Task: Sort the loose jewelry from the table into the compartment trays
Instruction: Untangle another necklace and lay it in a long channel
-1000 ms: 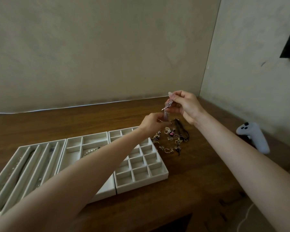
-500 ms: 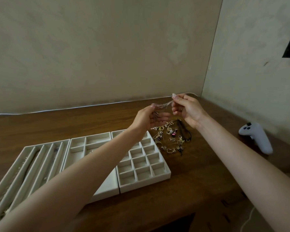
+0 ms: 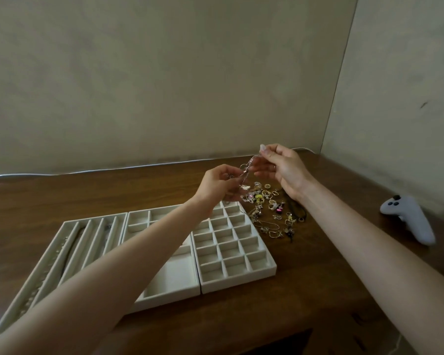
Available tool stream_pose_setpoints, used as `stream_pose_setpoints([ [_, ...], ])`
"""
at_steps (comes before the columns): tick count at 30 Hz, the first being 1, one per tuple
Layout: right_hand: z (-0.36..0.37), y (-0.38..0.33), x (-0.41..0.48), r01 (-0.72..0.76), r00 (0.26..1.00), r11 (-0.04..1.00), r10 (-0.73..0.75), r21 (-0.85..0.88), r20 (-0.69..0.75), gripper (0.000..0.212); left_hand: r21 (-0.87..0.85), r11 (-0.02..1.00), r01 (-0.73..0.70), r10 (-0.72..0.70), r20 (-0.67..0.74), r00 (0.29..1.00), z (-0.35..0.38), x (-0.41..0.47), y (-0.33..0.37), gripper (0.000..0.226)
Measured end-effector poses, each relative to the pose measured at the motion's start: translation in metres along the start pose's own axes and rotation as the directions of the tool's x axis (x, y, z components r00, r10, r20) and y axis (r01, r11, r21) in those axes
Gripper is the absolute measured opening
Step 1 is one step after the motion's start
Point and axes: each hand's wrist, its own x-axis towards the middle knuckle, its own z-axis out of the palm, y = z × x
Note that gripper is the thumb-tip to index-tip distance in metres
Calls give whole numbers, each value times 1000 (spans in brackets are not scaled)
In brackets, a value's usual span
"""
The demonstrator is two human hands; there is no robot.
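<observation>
A thin silver chain [image 3: 247, 168] stretches in the air between my two hands, above the table. My right hand [image 3: 283, 170] pinches its upper end; my left hand [image 3: 219, 187] grips the lower end. Below them a pile of loose jewelry [image 3: 272, 210] lies on the wood: gold rings, earrings, pink and yellow charms, a black cord. Three white trays stand side by side: a small-grid tray [image 3: 263, 271] on the right, a mixed-compartment tray [image 3: 169, 294] in the middle, a long-slot tray [image 3: 69, 226] on the left with chains in its slots.
A white game controller [image 3: 408, 217] lies on the table at the right, near the side wall. A white cable [image 3: 92, 170] runs along the back edge of the table. The table's front edge lies just below the trays.
Both hands pulled the chain out from a bunched clump into a stretched line. My left hand rose from the pile and took hold of its lower end.
</observation>
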Motion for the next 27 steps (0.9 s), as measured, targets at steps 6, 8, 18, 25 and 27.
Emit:
stream_pose_setpoints([
  [6, 16, -4, 2, 6, 999, 998, -9, 64, 45, 9, 86, 996, 3, -2, -14, 1000, -16, -10, -5, 27],
  [8, 21, -6, 2, 2, 998, 997, -7, 75, 62, 9, 125, 992, 12, -10, -15, 1000, -20, -11, -6, 26],
  [18, 38, -12, 1, -49, 983, 999, 47, 6, 175, 7, 124, 991, -56, 58, -14, 998, -30, -15, -4, 27],
  [25, 35, -2, -5, -95, 977, 987, 117, -129, 179, 16, -346, 938, -21, 2, -54, 999, -37, -14, 2, 25],
  [27, 34, 2, -4, -98, 976, 969, 138, -228, 168, 14, -425, 905, -22, -10, -73, 997, -38, -13, 4, 26],
])
